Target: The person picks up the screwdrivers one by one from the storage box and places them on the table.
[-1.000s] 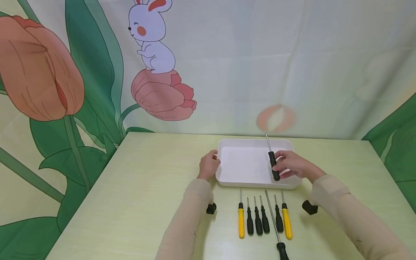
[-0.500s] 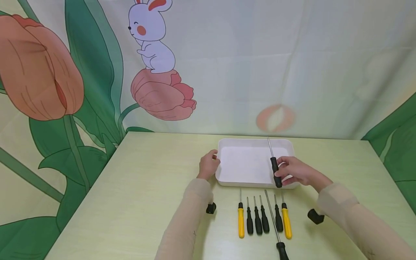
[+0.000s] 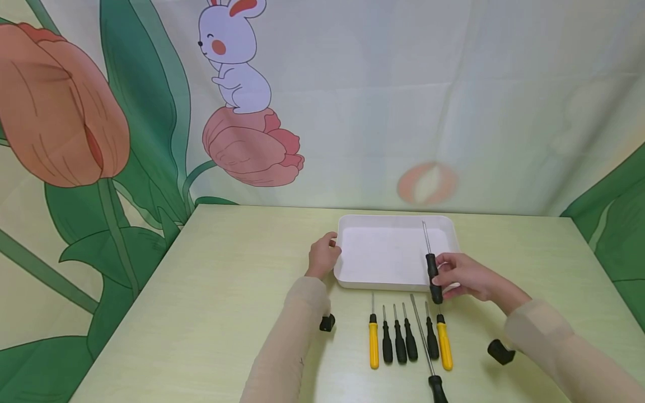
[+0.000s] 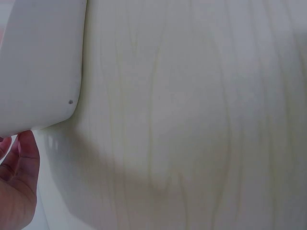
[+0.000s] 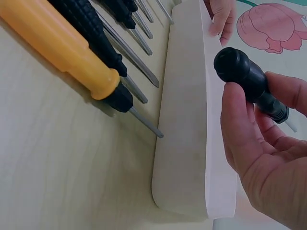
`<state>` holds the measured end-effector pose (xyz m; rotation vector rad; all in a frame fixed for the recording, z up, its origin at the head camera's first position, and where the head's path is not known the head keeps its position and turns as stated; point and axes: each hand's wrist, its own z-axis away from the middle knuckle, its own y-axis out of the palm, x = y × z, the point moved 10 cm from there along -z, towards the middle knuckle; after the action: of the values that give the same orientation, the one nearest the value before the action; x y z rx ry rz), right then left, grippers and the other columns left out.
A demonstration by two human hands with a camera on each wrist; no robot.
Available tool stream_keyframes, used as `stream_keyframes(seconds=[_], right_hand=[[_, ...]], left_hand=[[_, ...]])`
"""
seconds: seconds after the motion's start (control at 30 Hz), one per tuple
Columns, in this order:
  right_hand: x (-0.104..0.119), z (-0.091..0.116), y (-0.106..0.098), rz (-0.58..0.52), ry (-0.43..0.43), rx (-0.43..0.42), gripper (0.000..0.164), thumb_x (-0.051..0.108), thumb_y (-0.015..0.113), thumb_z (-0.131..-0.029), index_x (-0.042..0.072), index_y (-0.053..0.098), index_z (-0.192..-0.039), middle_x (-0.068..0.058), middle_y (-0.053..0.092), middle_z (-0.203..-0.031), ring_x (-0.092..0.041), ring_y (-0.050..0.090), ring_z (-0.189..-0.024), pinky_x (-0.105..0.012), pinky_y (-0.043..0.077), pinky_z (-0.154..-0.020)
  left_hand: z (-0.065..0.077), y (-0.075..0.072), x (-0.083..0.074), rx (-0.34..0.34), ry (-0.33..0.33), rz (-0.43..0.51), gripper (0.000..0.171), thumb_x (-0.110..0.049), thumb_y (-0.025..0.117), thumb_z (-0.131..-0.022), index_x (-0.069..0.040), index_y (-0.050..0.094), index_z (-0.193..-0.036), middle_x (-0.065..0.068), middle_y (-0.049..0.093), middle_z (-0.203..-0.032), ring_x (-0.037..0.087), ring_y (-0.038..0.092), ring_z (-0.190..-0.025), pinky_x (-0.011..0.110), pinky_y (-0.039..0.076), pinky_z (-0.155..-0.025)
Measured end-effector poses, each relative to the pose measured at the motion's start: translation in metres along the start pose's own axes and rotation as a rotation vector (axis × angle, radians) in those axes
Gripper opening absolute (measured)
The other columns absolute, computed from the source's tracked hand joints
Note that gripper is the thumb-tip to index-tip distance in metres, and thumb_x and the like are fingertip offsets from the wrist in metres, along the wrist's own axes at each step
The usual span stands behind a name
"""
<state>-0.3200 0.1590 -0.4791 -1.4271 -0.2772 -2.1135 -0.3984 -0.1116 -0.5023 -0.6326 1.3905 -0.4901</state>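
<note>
My right hand (image 3: 468, 277) holds a black-handled screwdriver (image 3: 433, 278) by its grip between thumb and fingers, above the front right part of a white tray (image 3: 385, 252). Its shaft points away toward the back. In the right wrist view the handle's butt end (image 5: 230, 64) faces the camera. At the tray's left end, my left hand (image 3: 323, 256) touches the wall with its fingers; in the left wrist view the fingers (image 4: 29, 153) meet the tray's edge, and their far side is hidden.
In front of the tray lie several black screwdrivers (image 3: 400, 342) in a row, between a yellow screwdriver (image 3: 374, 344) and another yellow screwdriver (image 3: 445, 347). A long black-handled screwdriver (image 3: 436, 387) lies slanted nearer me. A printed cloth (image 3: 353, 112) hangs behind the table.
My right hand has drawn the screwdriver toward me and slightly right, from over the tray's middle right to its front edge. My left hand has stayed at the tray's left end.
</note>
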Motion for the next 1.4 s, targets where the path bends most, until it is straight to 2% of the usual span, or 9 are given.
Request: stream_keyframes(seconds=[0.2, 0.6, 1.1, 1.4], right_hand=[[-0.008, 0.009, 0.003, -0.033, 0.013, 0.025, 0.039, 0.01, 0.061, -0.079, -0.002, 0.036, -0.106, -0.003, 0.05, -0.08, -0.015, 0.056, -0.071, -0.036, 0.052, -0.067], [-0.023, 0.027, 0.009, -0.025, 0.048, 0.035, 0.035, 0.007, 0.061, -0.077, -0.001, 0.037, -0.101, -0.002, 0.047, -0.075, -0.016, 0.054, -0.07, -0.036, 0.052, -0.067], [-0.051, 0.04, 0.019, -0.029, 0.158, 0.038, 0.046, 0.006, 0.061, -0.074, -0.003, 0.034, -0.11, -0.004, 0.048, -0.078, -0.017, 0.056, -0.071, -0.033, 0.052, -0.063], [-0.059, 0.05, 0.028, -0.049, 0.163, 0.083, 0.041, 0.006, 0.061, -0.073, -0.001, 0.038, -0.107, -0.001, 0.051, -0.075, -0.015, 0.057, -0.069, -0.031, 0.051, -0.06]], left_hand=[[-0.001, 0.001, 0.0, -0.001, 0.0, 0.0, 0.04, -0.01, 0.051, -0.081, -0.01, 0.052, -0.12, 0.008, 0.061, -0.099, 0.022, 0.056, -0.086, 0.036, 0.044, -0.079], [0.0, 0.001, 0.0, -0.003, -0.008, 0.001, 0.04, -0.009, 0.051, -0.08, -0.011, 0.052, -0.12, 0.008, 0.06, -0.098, 0.021, 0.056, -0.085, 0.035, 0.043, -0.078], [0.001, 0.0, 0.001, 0.0, -0.005, 0.008, 0.04, -0.01, 0.05, -0.08, -0.01, 0.052, -0.12, 0.007, 0.06, -0.098, 0.021, 0.055, -0.085, 0.036, 0.043, -0.079], [0.002, 0.0, 0.0, 0.003, -0.007, 0.011, 0.04, -0.01, 0.05, -0.081, -0.01, 0.052, -0.12, 0.007, 0.06, -0.099, 0.021, 0.055, -0.086, 0.035, 0.043, -0.078]])
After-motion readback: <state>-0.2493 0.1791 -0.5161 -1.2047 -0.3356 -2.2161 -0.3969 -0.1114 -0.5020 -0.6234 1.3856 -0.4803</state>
